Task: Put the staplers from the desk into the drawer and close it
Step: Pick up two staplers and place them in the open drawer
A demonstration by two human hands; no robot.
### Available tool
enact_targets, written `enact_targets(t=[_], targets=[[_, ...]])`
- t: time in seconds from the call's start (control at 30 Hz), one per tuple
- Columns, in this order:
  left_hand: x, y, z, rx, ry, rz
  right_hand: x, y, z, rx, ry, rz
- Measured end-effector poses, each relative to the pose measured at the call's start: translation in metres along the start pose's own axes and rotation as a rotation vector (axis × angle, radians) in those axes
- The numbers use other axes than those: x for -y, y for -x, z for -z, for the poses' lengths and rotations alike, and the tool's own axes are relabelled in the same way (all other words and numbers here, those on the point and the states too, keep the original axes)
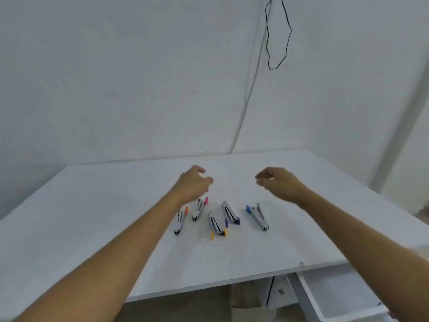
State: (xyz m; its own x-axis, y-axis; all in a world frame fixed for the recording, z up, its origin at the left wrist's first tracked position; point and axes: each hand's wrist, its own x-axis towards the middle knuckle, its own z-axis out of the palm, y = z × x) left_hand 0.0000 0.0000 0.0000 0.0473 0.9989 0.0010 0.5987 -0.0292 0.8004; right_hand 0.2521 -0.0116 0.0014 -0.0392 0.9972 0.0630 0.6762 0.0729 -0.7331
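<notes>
Several grey staplers lie in a loose row on the white desk (92, 205): one with an orange tip (180, 222), one with a pink tip (199, 208), one with yellow parts (216, 225), one with purple parts (230, 212) and one with a blue end (258, 216). My left hand (194, 183) hovers just beyond the pink-tipped stapler, fingers loosely curled, holding nothing. My right hand (279, 183) hovers beyond the blue one, fingers apart, also holding nothing. The white drawer (334, 296) stands pulled out under the desk's front right corner; its visible inside holds nothing.
White walls meet in a corner behind the desk. A black cable (278, 33) hangs in a loop on the wall at the upper right. Small specks dot the desk near the staplers. Another black cable (270, 291) hangs below the desk beside the drawer.
</notes>
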Motion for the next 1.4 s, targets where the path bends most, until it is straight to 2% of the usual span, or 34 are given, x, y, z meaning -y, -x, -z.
enact_targets(t=[0.1, 0.2, 0.33, 0.43, 0.53, 0.6, 0.8, 0.97, 1.03, 1.1, 1.27, 1.33, 1.4], targets=[[0.006, 0.008, -0.035, 0.074, -0.099, 0.023, -0.028, 0.006, -0.022, 0.031, 0.156, -0.058], [0.017, 0.004, -0.066, 0.118, -0.199, 0.031, -0.057, 0.016, -0.053, 0.099, 0.250, -0.010], [0.020, -0.006, -0.089, 0.098, -0.610, 0.000, -0.079, 0.029, -0.078, 0.089, 0.524, 0.080], [0.023, -0.015, -0.105, 0.118, -0.765, -0.018, -0.092, 0.038, -0.075, -0.024, 0.481, 0.125], [0.026, -0.021, -0.118, 0.086, -0.777, -0.047, -0.109, 0.044, -0.060, -0.107, 0.389, 0.045], [0.025, -0.021, -0.124, 0.045, -0.771, -0.085, -0.118, 0.050, -0.052, -0.150, 0.412, 0.009], [0.013, -0.014, -0.152, -0.007, -0.588, -0.196, -0.134, 0.064, -0.050, -0.290, 0.371, -0.016], [0.008, 0.003, -0.165, 0.070, -0.455, -0.162, -0.133, 0.055, -0.056, -0.349, 0.314, -0.166], [-0.003, 0.016, -0.168, 0.101, -0.288, -0.088, -0.130, 0.057, -0.050, -0.334, 0.228, -0.199], [-0.013, 0.030, -0.162, 0.135, -0.015, 0.026, -0.121, 0.056, -0.037, -0.267, 0.071, -0.240], [-0.063, 0.087, -0.184, 0.330, 0.722, 0.306, -0.147, 0.115, 0.021, -0.102, -0.795, -0.376], [-0.074, 0.109, -0.204, 0.474, 0.786, 0.360, -0.167, 0.145, 0.046, -0.146, -0.852, -0.424], [-0.078, 0.130, -0.224, 0.671, 0.643, 0.345, -0.184, 0.174, 0.071, -0.202, -0.703, -0.491]])
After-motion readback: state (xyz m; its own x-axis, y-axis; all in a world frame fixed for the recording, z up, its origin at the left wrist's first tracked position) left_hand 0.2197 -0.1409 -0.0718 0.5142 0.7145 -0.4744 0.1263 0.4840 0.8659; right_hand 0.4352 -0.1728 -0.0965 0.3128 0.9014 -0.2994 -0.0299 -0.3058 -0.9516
